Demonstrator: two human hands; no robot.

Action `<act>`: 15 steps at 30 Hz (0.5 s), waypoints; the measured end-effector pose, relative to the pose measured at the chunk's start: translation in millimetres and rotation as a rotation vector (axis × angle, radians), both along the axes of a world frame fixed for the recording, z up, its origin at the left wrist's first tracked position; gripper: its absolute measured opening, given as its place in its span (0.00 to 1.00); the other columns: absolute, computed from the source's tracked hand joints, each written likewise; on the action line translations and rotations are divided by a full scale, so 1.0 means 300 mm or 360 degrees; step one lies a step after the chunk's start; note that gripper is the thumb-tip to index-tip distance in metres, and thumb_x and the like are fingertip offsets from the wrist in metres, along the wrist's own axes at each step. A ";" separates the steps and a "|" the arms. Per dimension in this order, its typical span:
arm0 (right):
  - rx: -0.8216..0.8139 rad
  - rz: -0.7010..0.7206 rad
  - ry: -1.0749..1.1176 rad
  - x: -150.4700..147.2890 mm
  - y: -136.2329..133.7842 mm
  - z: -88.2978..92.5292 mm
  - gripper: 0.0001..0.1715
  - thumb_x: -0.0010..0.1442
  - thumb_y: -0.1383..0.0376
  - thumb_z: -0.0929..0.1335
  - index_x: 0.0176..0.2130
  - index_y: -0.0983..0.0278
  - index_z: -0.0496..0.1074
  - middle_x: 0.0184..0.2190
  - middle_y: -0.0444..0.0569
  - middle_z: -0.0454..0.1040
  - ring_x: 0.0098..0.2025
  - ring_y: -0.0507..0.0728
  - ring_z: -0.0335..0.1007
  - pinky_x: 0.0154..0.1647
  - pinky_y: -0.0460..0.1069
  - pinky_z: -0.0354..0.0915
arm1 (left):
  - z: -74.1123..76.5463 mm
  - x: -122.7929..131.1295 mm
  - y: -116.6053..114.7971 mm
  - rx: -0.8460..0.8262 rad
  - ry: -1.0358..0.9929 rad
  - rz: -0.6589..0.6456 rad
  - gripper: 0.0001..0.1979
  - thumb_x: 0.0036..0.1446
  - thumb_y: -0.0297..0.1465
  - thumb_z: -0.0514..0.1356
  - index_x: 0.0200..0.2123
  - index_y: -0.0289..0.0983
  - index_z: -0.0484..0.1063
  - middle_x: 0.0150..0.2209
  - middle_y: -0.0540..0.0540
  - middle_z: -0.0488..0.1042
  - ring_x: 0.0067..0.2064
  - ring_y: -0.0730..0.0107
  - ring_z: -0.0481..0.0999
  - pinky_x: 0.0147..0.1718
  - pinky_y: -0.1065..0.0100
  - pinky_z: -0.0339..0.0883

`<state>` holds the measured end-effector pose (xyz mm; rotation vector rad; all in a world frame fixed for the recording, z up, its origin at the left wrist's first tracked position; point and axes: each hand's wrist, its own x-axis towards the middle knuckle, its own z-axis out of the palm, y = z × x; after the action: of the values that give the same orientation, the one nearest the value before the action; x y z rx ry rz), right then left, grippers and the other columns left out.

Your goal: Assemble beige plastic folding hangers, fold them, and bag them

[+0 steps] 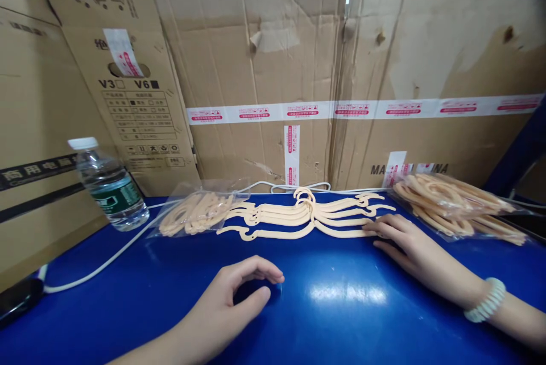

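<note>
Several beige folding clothes hangers (281,214) lie unfolded in an overlapping row at the middle of the blue table, their hooks bunched at the back. My right hand (403,240) is at the right end of the front hanger (285,234), with fingers over that end and thumb below; the end itself is hidden by the fingers. My left hand (239,297) hovers in front of the row, fingers curved and thumb apart, with nothing in it.
Clear bags of folded hangers lie left (198,211) and right (452,200) of the row. A water bottle (113,189) stands at the left by a white cable (102,268). A black object (21,299) is at the left edge. Cardboard (264,69) walls the back.
</note>
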<state>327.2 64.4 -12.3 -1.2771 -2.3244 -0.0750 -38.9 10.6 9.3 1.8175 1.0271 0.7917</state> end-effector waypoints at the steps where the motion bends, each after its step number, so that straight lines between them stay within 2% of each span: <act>1: -0.0004 -0.0001 0.0009 -0.001 -0.002 0.002 0.15 0.67 0.58 0.61 0.48 0.59 0.72 0.47 0.54 0.72 0.49 0.63 0.68 0.52 0.60 0.66 | 0.001 0.002 0.001 0.0011 0.0015 0.0000 0.09 0.59 0.29 0.56 0.41 0.40 0.75 0.42 0.47 0.77 0.47 0.63 0.75 0.50 0.64 0.65; 8: -0.0096 -0.0036 0.0080 -0.032 -0.027 0.032 0.14 0.67 0.58 0.60 0.37 0.60 0.69 0.39 0.52 0.72 0.41 0.61 0.69 0.43 0.57 0.68 | -0.010 0.004 0.000 -0.0051 -0.0116 0.0058 0.09 0.59 0.31 0.57 0.42 0.39 0.74 0.42 0.45 0.78 0.47 0.61 0.75 0.50 0.60 0.66; 12: -0.0186 -0.0006 0.0078 -0.031 -0.038 0.050 0.12 0.66 0.59 0.60 0.34 0.61 0.68 0.35 0.51 0.71 0.37 0.59 0.69 0.39 0.55 0.69 | -0.015 0.003 -0.006 -0.0061 -0.0138 0.0068 0.10 0.58 0.30 0.58 0.43 0.39 0.73 0.45 0.45 0.77 0.50 0.59 0.74 0.55 0.56 0.62; 15: -0.0232 0.0001 0.0119 -0.014 -0.042 0.058 0.10 0.65 0.61 0.61 0.33 0.61 0.66 0.32 0.49 0.72 0.33 0.58 0.69 0.34 0.53 0.68 | -0.027 -0.003 -0.001 -0.0096 -0.0226 0.0082 0.11 0.57 0.31 0.59 0.45 0.40 0.73 0.46 0.44 0.77 0.50 0.58 0.75 0.55 0.55 0.63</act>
<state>323.0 51.7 5.1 -1.3253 -2.3012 0.1429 -39.7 10.3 1.2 1.6649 0.9982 0.8981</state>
